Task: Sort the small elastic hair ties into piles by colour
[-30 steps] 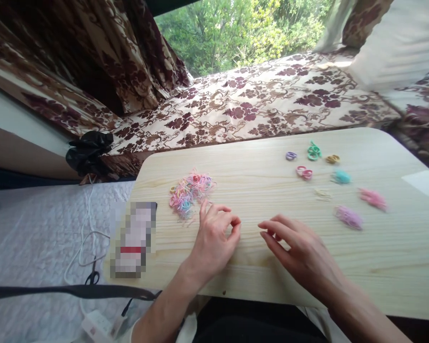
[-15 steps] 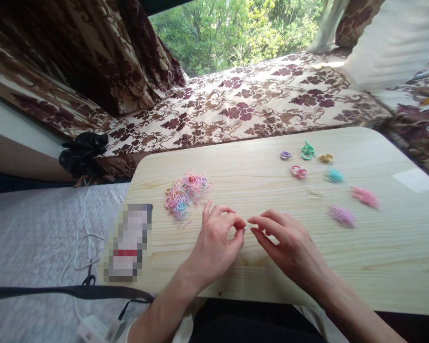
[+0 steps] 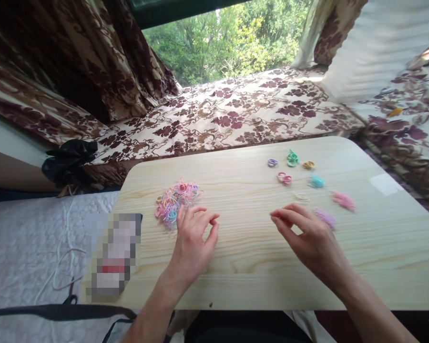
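My left hand hovers over the table beside a mixed pile of small coloured elastic bands, its thumb and forefinger slightly apart and nothing visible between them. My right hand is closed in a pinch; whatever its fingertips hold, if anything, is too small to make out. Just beyond the right hand lie a few cream bands, and a lilac bunch is partly hidden by it. A pink bunch and a turquoise bunch rest farther out.
Toward the back of the table are thicker hair ties: purple, green, mustard and pinkish red. A blurred-out flat object lies at the left edge. White cable runs over the quilted bedding.
My hands were close together with fingertips nearly meeting; they have moved apart, the left toward the mixed pile, the right toward the sorted bunches. The left pinch has loosened. The view has shifted slightly.
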A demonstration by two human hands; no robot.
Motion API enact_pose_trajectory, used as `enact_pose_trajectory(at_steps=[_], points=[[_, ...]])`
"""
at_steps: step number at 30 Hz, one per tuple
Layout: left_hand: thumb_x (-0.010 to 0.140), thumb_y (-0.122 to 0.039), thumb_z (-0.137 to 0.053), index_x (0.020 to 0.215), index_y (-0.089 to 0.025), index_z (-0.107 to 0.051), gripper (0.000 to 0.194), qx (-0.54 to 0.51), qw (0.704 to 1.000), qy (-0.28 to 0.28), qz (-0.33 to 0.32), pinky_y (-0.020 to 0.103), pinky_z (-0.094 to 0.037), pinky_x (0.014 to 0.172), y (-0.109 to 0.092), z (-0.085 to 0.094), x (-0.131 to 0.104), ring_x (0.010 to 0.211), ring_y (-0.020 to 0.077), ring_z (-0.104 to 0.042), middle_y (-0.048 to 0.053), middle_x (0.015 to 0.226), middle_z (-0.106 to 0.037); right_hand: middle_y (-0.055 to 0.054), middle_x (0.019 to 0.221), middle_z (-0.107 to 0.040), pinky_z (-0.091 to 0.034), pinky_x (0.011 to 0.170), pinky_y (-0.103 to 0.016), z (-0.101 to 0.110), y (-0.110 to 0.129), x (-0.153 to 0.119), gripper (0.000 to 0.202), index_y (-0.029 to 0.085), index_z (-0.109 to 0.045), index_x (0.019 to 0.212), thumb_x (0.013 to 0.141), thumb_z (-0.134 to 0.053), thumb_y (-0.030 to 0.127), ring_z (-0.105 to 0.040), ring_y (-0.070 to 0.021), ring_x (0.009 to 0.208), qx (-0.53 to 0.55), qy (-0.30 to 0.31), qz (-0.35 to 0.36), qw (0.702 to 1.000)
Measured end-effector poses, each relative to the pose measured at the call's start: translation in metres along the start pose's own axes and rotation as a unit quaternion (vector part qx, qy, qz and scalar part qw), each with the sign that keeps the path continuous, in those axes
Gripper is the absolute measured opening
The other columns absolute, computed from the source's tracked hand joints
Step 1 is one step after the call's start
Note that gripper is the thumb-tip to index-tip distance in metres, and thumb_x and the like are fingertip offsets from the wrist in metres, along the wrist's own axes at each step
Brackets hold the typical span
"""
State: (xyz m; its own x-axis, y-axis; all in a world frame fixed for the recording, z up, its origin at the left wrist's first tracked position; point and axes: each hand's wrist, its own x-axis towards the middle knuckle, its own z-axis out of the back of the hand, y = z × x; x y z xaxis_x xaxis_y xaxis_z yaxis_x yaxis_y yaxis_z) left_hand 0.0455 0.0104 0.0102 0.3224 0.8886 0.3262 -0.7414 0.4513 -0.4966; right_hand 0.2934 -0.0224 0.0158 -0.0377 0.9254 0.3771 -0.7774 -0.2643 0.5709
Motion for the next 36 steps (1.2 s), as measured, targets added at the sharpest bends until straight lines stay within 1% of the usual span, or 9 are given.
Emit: enact_pose_trajectory(at_steps=[5, 10, 14, 18, 23, 28, 31, 34, 36], points=[[0.091, -0.017, -0.053, 0.099, -0.024, -0.065, 0.016, 0.018, 1.0, -0.011, 0.005, 0.058, -0.023, 0.114, 0.006, 0.001, -0.003, 0.109, 0.0247, -0.061, 0.001, 0.09, -0.074, -0.003, 0.088, -0.069, -0.049, 0.066, -0.029, 0.03, -0.04, 0.011, 0.02, 0.021, -0.069, 0.089, 0.093, -0.053, 0.033, -0.064, -0.0156, 0.072, -0.073, -0.029, -0.066, 0.995], [0.09, -0.019, -0.053, 0.098, -0.024, -0.066, 0.016, 0.021, 1.0, -0.008, 0.014, 0.057, -0.021, 0.115, 0.011, 0.001, -0.006, 0.107, 0.0252, -0.062, 0.001, 0.088, -0.074, -0.007, 0.089, -0.07, -0.046, 0.069, -0.03, 0.059, -0.078, 0.025, 0.02, 0.019, -0.073, 0.09, 0.089, -0.058, 0.031, -0.062, -0.0169, 0.071, -0.176, -0.044, -0.172, 0.968], [0.09, -0.02, -0.054, 0.098, -0.025, -0.066, 0.015, 0.023, 1.0, -0.007, 0.016, 0.057, -0.022, 0.115, 0.014, 0.002, -0.009, 0.107, 0.0254, -0.062, 0.001, 0.089, -0.075, -0.01, 0.092, -0.071, -0.043, 0.067, -0.03, 0.068, -0.096, 0.037, 0.021, 0.017, -0.075, 0.092, 0.088, -0.058, 0.028, -0.063, -0.0184, 0.075, -0.198, -0.021, -0.195, 0.96], [0.091, -0.021, -0.054, 0.099, -0.025, -0.064, 0.014, 0.028, 0.999, -0.007, 0.014, 0.056, -0.022, 0.114, 0.016, 0.003, -0.009, 0.107, 0.0252, -0.062, 0.001, 0.089, -0.074, -0.009, 0.093, -0.072, -0.042, 0.063, -0.028, 0.067, -0.102, 0.048, 0.02, 0.017, -0.076, 0.089, 0.087, -0.058, 0.027, -0.06, -0.0148, 0.066, -0.207, 0.011, -0.205, 0.957], [0.091, -0.02, -0.053, 0.097, -0.024, -0.064, 0.013, 0.047, 0.999, -0.02, 0.004, 0.057, -0.023, 0.113, 0.021, 0.004, -0.009, 0.106, 0.0257, -0.062, 0.001, 0.091, -0.074, -0.01, 0.094, -0.073, -0.041, 0.062, -0.028, 0.07, -0.096, 0.054, 0.02, 0.018, -0.076, 0.087, 0.086, -0.059, 0.027, -0.061, -0.017, 0.071, -0.226, 0.03, -0.21, 0.951], [0.091, -0.02, -0.055, 0.096, -0.024, -0.065, 0.012, 0.068, 0.997, -0.039, 0.014, 0.056, -0.021, 0.115, 0.031, 0.009, -0.01, 0.106, 0.0252, -0.062, 0.002, 0.095, -0.075, -0.009, 0.101, -0.072, -0.042, 0.064, -0.03, 0.07, -0.073, 0.039, 0.023, 0.019, -0.074, 0.095, 0.088, -0.056, 0.031, -0.062, -0.0166, 0.071, -0.227, 0.008, -0.199, 0.953], [0.092, -0.019, -0.055, 0.095, -0.023, -0.066, 0.012, 0.08, 0.996, -0.024, 0.036, 0.057, -0.021, 0.115, 0.036, 0.014, -0.013, 0.107, 0.0246, -0.061, 0.003, 0.096, -0.075, -0.005, 0.094, -0.072, -0.043, 0.059, -0.029, 0.055, -0.055, 0.025, 0.026, 0.023, -0.072, 0.091, 0.09, -0.052, 0.04, -0.061, -0.0146, 0.064, -0.188, 0.006, -0.122, 0.975], [0.091, -0.016, -0.056, 0.095, -0.023, -0.067, 0.013, 0.09, 0.994, -0.022, 0.059, 0.058, -0.022, 0.115, 0.04, 0.019, -0.018, 0.107, 0.0242, -0.06, 0.003, 0.097, -0.074, -0.003, 0.089, -0.073, -0.045, 0.056, -0.028, 0.027, -0.036, 0.013, 0.033, 0.025, -0.07, 0.089, 0.093, -0.046, 0.047, -0.064, -0.0148, 0.064, -0.138, 0.02, -0.013, 0.99], [0.091, -0.015, -0.057, 0.095, -0.023, -0.067, 0.014, 0.097, 0.993, -0.025, 0.067, 0.06, -0.022, 0.114, 0.042, 0.02, -0.023, 0.107, 0.0242, -0.059, 0.002, 0.096, -0.073, -0.003, 0.088, -0.072, -0.046, 0.055, -0.028, 0.006, -0.021, 0.006, 0.034, 0.024, -0.069, 0.087, 0.096, -0.043, 0.045, -0.066, -0.0146, 0.063, -0.102, 0.038, 0.032, 0.994]])
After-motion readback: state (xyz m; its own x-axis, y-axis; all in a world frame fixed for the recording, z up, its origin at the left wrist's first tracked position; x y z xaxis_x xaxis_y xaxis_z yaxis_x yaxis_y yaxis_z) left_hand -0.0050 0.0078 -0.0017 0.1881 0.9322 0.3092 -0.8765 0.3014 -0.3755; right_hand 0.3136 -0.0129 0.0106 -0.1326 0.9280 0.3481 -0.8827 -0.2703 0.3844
